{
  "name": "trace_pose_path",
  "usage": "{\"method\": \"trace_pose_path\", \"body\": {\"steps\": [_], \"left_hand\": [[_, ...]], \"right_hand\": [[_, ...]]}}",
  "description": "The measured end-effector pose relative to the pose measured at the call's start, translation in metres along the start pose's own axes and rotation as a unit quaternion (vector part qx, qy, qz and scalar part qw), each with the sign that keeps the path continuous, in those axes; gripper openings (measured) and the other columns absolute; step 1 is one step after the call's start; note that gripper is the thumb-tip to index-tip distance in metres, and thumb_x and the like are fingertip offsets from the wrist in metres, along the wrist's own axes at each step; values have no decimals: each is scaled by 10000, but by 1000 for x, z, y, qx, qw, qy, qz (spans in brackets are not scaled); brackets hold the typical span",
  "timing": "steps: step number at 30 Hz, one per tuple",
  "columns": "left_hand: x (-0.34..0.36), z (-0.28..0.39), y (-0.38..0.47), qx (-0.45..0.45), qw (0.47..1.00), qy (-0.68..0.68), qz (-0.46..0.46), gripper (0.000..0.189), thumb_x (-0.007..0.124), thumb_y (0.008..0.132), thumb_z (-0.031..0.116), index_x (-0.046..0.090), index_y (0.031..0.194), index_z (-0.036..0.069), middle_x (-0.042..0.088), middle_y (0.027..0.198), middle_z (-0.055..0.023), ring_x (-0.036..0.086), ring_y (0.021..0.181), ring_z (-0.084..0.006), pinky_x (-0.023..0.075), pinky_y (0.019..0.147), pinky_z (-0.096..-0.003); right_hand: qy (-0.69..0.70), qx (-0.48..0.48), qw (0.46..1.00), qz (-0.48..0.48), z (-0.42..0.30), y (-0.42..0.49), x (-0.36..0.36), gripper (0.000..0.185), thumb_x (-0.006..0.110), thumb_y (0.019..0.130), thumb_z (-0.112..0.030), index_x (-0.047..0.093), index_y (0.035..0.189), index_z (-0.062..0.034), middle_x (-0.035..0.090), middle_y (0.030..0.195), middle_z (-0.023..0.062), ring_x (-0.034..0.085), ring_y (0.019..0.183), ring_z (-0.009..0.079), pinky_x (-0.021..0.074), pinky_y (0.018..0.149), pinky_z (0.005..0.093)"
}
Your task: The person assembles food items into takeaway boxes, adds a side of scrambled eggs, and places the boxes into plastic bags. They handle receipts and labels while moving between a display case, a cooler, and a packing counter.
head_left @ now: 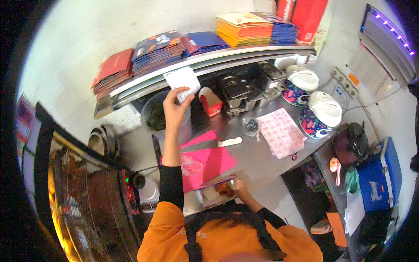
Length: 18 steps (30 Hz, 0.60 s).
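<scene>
My left hand [175, 104] is raised over the counter, pinching a white paper slip [183, 81] that bears print, in front of the shelf edge. Close to my body, my right hand [240, 187] grips the right side of an open food box [203, 195]. Inside the box lie white rice [211, 193] and a browned piece of food [224, 189], probably fried chicken. Beyond it is a pink cutting board [226, 161] with a crumpled clear plastic bag [191, 165] on it. A knife with a white handle [230, 141] rests across the board's far part.
Folded cartons [244, 31] are stacked along the shelf. A clear bucket [154, 114], a red carton [210, 102] and lidded steel containers [237, 91] stand below. Printed wrapping paper [282, 132] lies near two patterned rice cookers [319, 114]. A scale [148, 193] is at left.
</scene>
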<state>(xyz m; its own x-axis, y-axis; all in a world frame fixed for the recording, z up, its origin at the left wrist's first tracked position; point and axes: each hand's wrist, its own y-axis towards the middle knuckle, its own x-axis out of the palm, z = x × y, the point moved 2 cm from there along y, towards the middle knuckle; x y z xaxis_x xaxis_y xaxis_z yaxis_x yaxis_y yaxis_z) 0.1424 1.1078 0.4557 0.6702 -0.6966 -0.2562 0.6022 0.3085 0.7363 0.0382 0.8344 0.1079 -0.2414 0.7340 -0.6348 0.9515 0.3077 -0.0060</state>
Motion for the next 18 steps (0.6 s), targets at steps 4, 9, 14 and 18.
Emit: {"method": "trace_pose_path", "body": {"steps": [4,9,14,18], "left_hand": [[29,0,-1,-134,958,-235,-94,493,749,669,-41,595,1132,30,611,1052,-41,577,988,-152,473,837,-277],[63,36,-19,-73,916,-333,-210,740,801,589,-40,505,1265,12,510,1192,-58,539,1069,-166,454,908,-302],[102,91,-45,-28,874,-349,-335,809,839,553,3,490,1284,9,490,1201,-52,534,1080,-167,450,911,-302],[133,154,-78,1,837,-358,-413,819,848,553,58,503,1295,87,488,1220,-60,531,1087,-180,487,848,-297]], "right_hand": [[-24,32,998,55,16,-12,-15,274,406,860,-137,621,1003,-45,643,897,214,618,869,388,492,734,452],[0,144,979,145,45,-32,-30,214,500,848,-162,573,1015,-51,618,894,236,585,833,430,468,691,494],[-5,250,925,286,53,-88,-88,221,445,907,-163,603,983,-30,605,898,270,561,861,465,446,714,508],[-2,270,884,383,40,-154,-162,231,429,929,-168,587,946,1,588,883,284,548,842,477,429,702,512]]}}
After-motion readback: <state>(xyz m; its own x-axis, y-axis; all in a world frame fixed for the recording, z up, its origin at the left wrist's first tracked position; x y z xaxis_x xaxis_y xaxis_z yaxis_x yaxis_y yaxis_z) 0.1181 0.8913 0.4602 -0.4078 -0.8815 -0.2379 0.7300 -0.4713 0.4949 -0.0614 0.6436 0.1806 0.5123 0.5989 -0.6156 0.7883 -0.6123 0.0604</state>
